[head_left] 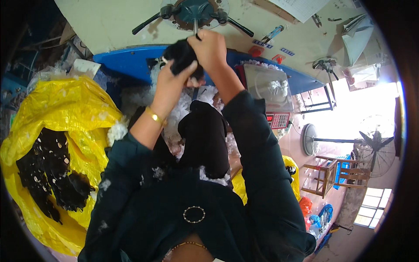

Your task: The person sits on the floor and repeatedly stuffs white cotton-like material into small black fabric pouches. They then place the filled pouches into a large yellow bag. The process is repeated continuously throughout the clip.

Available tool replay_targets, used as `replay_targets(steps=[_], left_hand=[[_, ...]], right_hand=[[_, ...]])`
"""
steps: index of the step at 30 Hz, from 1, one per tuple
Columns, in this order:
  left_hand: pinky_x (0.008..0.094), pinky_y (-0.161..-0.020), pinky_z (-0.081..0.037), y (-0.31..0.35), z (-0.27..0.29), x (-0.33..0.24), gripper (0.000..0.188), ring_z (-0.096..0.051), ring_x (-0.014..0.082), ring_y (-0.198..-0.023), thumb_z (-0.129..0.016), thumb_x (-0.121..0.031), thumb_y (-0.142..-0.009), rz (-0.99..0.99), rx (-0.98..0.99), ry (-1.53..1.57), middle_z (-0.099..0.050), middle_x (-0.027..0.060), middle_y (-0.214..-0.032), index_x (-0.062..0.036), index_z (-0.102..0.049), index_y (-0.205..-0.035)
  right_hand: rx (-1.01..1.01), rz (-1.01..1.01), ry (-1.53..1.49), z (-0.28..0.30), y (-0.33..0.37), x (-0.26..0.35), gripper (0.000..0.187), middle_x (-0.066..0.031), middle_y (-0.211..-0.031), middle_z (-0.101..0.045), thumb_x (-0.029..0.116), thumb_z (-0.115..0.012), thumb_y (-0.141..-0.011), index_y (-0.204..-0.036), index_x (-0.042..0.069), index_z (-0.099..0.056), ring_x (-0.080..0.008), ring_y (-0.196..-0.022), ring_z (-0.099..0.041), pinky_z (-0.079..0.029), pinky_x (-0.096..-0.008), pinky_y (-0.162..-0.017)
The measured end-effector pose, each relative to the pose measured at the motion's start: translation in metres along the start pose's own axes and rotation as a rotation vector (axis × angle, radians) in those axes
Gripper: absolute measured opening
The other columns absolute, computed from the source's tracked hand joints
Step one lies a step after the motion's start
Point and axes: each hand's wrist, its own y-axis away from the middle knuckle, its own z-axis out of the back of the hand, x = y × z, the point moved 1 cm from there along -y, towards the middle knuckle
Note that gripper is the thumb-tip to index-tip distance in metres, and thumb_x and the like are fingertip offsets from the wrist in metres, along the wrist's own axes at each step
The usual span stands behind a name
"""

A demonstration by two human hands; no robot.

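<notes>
A black fuzzy fabric piece (181,54) is between my hands at the blue front edge of the machine. My left hand (168,87) is closed round its lower side, thumb on top. My right hand (210,49) is closed higher up, pinching the piece close to a thin metal tube (195,28). This tube comes down from a round dark green fitting (194,9) on the pale panel. My right fingers partly cover where tube and fabric meet, so I cannot tell how far the tube goes in. A small pale bit shows at the fabric's left side.
White fluffy stuffing (176,111) lies below my hands and round my legs. At left, a yellow woven sack (65,98) holds black pieces (48,168) with pale spots. A scale (267,87) stands right, with a stool (321,177) and fan (373,150) beyond. Black handles (238,27) flank the fitting.
</notes>
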Motion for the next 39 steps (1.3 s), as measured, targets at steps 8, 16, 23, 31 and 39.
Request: replay_targets(steps=[8,16,23,31,39], left_hand=[[0.0284,-0.084,-0.048,0.040,0.010,-0.008,0.028,-0.061,0.0132,-0.096,-0.063,-0.029,-0.090,0.258,0.098,0.471,-0.067,0.0015,-0.100,-0.0051,-0.063,-0.106],[0.0230,-0.065,-0.034,-0.009,0.010,0.020,0.022,-0.040,0.0145,-0.070,-0.068,0.008,-0.073,-0.585,-0.018,-0.617,-0.043,0.0000,-0.079,-0.0037,-0.051,-0.080],[0.0251,-0.087,-0.044,0.016,0.006,0.007,0.032,-0.056,0.0159,-0.101,-0.077,0.003,-0.070,-0.514,0.053,-0.673,-0.058,0.0065,-0.108,-0.0029,-0.064,-0.098],[0.0236,-0.078,-0.050,-0.004,0.009,-0.017,0.038,-0.062,0.0093,-0.084,-0.078,-0.004,-0.074,0.027,0.072,-0.041,-0.066,0.0024,-0.094,-0.0001,-0.061,-0.108],[0.0208,-0.066,-0.048,-0.001,0.044,-0.004,0.024,-0.055,0.0076,-0.074,-0.063,-0.023,-0.092,0.096,0.107,0.083,-0.056,0.0022,-0.092,-0.0068,-0.051,-0.106]], right_hand=[[0.020,0.104,-0.447,0.011,0.045,-0.016,0.029,-0.0099,-0.052,-0.031,0.008,-0.067,-0.072,-0.058,0.001,-0.043,-0.0129,-0.050,-0.028,-0.029,-0.0317,-0.045],[-0.085,0.236,-0.552,-0.009,0.021,-0.040,0.027,-0.0080,-0.053,-0.029,0.003,-0.064,-0.073,-0.058,0.000,-0.041,-0.0062,-0.053,-0.030,-0.027,-0.0309,-0.044],[-0.088,0.245,-0.414,0.001,0.039,-0.027,0.026,-0.0173,-0.055,-0.036,0.005,-0.064,-0.069,-0.057,0.000,-0.041,-0.0277,-0.046,-0.032,-0.030,-0.0377,-0.044],[-0.172,0.167,-0.335,0.001,0.017,-0.007,0.030,-0.0190,-0.052,-0.035,0.010,-0.065,-0.068,-0.055,-0.001,-0.040,-0.0248,-0.044,-0.028,-0.028,-0.0384,-0.042],[-0.034,0.254,-0.487,0.015,0.058,-0.024,0.032,-0.0097,-0.057,-0.030,0.000,-0.064,-0.073,-0.060,0.003,-0.035,-0.0195,-0.049,-0.030,-0.027,-0.0332,-0.046]])
